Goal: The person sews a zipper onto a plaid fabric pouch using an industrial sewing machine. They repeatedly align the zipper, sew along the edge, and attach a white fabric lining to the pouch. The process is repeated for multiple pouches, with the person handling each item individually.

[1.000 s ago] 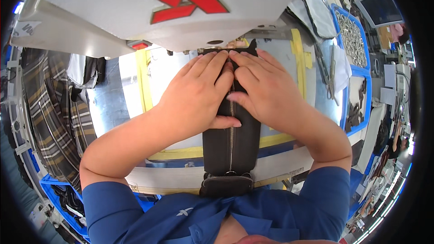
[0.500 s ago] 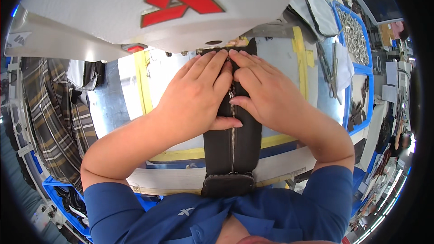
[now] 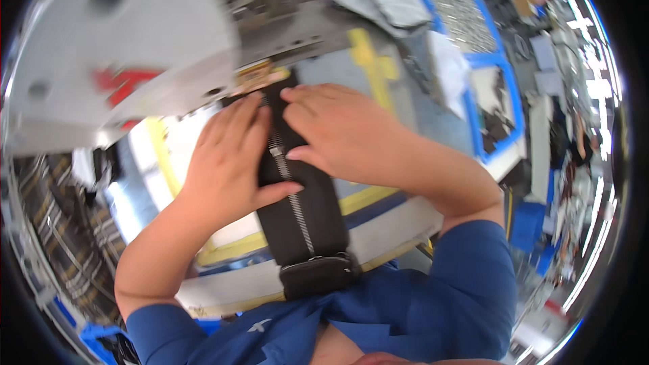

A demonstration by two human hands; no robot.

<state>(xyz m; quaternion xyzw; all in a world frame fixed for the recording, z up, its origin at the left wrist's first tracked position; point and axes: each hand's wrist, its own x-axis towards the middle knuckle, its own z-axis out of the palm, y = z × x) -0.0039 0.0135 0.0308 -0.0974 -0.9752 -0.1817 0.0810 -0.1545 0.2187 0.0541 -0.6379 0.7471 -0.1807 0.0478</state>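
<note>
Left hand [image 3: 230,149]: laid flat, fingers together, thumb spread wide – nothing is visibly pinched. Right hand [image 3: 341,135]: palm down, fingers slightly bent, thumb apart; this grip is likewise unclosed.

Both hands rest on a long black zippered piece [image 3: 326,220], which lies directly beneath them in the centre of the frame. Its long axis slants from the upper centre to the lower centre, following the metal zipper [image 3: 298,215]. The left thumb crosses the zipper; the right hand lies on the right side of it, its thumb tip just beside the slider [image 3: 276,153]. By that measure, the right thumb is nearer the slider – the left thumb sits lower.

A small black pouch [image 3: 318,277] adjoins the lower end, by the bench [image 3: 395,230] edge. The upper end points toward the pale machine head [image 3: 179,34], upper left; motion blur there leaves contact uncertain.
</note>
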